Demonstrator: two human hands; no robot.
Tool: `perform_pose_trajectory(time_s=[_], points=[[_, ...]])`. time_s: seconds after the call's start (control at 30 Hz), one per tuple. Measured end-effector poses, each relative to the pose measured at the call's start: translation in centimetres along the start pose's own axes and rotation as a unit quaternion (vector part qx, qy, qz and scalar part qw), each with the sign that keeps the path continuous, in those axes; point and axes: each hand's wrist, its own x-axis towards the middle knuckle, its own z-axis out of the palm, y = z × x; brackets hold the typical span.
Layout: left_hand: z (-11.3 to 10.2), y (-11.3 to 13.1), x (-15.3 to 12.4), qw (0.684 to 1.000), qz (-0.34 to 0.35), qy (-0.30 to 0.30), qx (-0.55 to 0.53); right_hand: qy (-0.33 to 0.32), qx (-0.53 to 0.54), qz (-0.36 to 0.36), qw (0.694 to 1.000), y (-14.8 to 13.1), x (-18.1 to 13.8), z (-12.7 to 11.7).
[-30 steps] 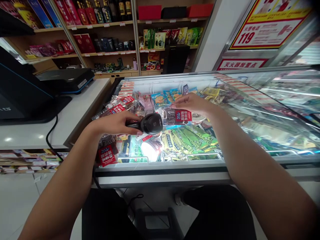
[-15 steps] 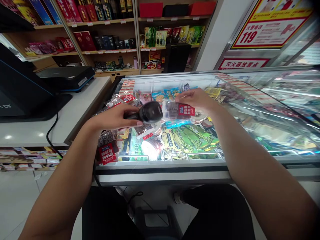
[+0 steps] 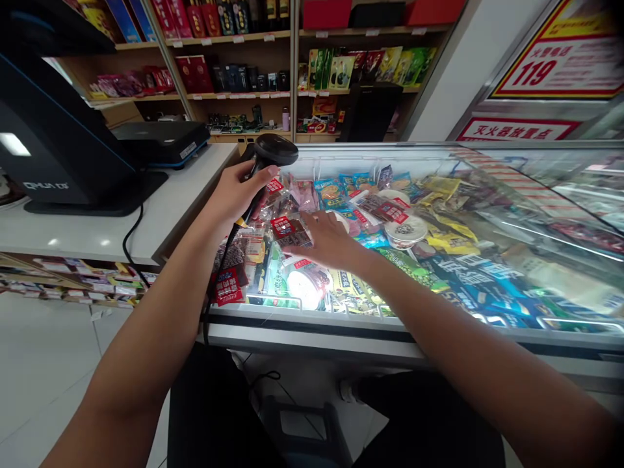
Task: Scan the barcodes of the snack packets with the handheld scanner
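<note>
My left hand (image 3: 238, 192) is closed round the handle of a black barcode scanner (image 3: 273, 151), held up above the left end of the freezer with its head pointing right. Its cable hangs down past my forearm. My right hand (image 3: 327, 237) reaches low over the pile of goods on the freezer's glass lid (image 3: 517, 227), fingers curled on the edge of a clear snack packet with a red label (image 3: 288, 233). Another clear packet with a red label (image 3: 385, 208) lies loose to the right of that hand.
Many snack packets and round tubs (image 3: 404, 231) cover the lid. A white counter (image 3: 97, 227) on the left carries a black till screen (image 3: 58, 143) and a scale (image 3: 160, 140). Shelves of goods (image 3: 234, 71) stand behind. The freezer's front rail (image 3: 341, 325) is near my knees.
My left hand has lifted the scanner up and away from the packet. My right hand has let go of the scanned packet and moved left and down onto another packet. The view has shifted left.
</note>
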Motion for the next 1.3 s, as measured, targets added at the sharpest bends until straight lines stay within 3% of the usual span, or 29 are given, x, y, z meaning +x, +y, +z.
perform_pose_trajectory(time_s=[0.1,0.23,0.33,0.43,0.5,0.63,0.73,0.87,1.0,1.3], points=[[0.3,0.0,-0.1,1.0,0.004,-0.011,-0.003,0.023,-0.026,0.013,0.999,-1.6,0.8,1.7],[0.7,0.1,-0.3,1.0,0.002,-0.019,-0.004,-0.029,0.05,0.052,0.997,-1.7,1.3,0.6],[1.0,0.3,-0.5,1.0,-0.006,-0.019,0.001,-0.023,0.148,0.058,0.987,-0.6,1.0,-0.7],[1.5,0.5,-0.8,0.999,-0.017,-0.036,-0.014,0.041,0.223,0.101,0.969,1.9,1.4,-1.5],[2.2,0.4,-1.0,0.997,-0.024,-0.057,-0.047,0.094,0.325,0.131,0.932,3.9,2.0,-2.1],[4.1,-0.2,-1.7,0.987,-0.062,-0.124,-0.082,0.225,0.518,0.154,0.811,7.0,2.9,-3.8],[5.2,-0.6,-2.6,0.975,-0.075,-0.204,-0.039,0.277,0.554,0.139,0.772,7.8,2.7,-5.0],[5.7,-0.3,-3.5,0.962,-0.02,-0.269,0.045,0.286,0.558,0.138,0.767,7.8,2.4,-5.3],[5.2,0.1,-3.4,0.951,0.007,-0.282,0.13,0.296,0.566,0.122,0.759,8.0,2.8,-4.5],[4.6,-0.1,-2.9,0.948,0.012,-0.29,0.129,0.307,0.561,0.124,0.759,9.3,3.4,-3.8]])
